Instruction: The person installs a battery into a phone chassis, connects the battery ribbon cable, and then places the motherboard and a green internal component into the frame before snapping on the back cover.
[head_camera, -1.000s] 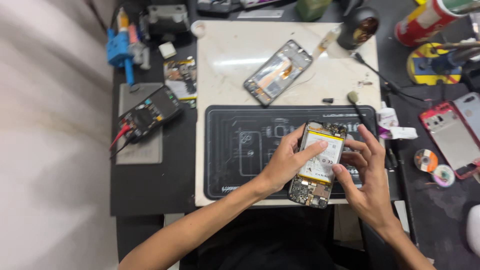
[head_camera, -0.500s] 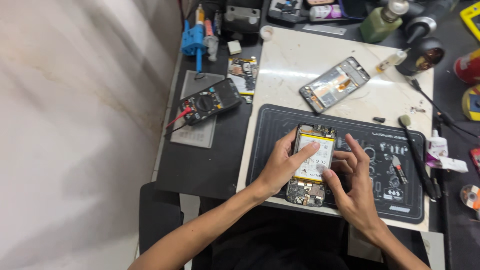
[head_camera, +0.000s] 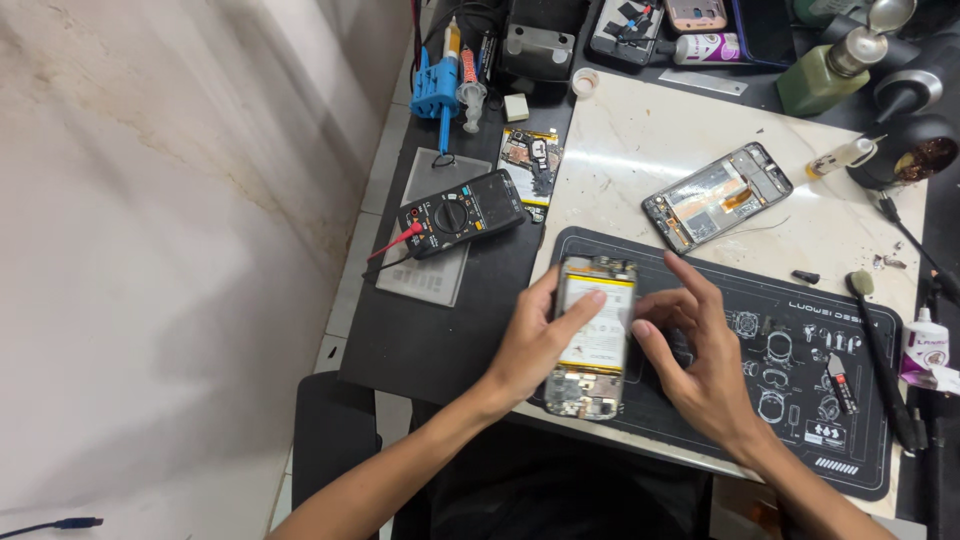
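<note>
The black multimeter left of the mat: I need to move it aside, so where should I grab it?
Grip the multimeter across its two long edges, coming from above. It lies flat and unobstructed on top; avoid the left end, where red and black leads plug in.

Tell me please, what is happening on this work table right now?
A person is working on an opened phone with its back cover off, lying on a dark work mat. The left hand grips the phone from its left side, with a finger resting on the white battery. The right hand is at the phone's right edge, fingers bent toward it. A second opened phone frame lies further back on the pale board, and a black multimeter sits to the left.
</note>
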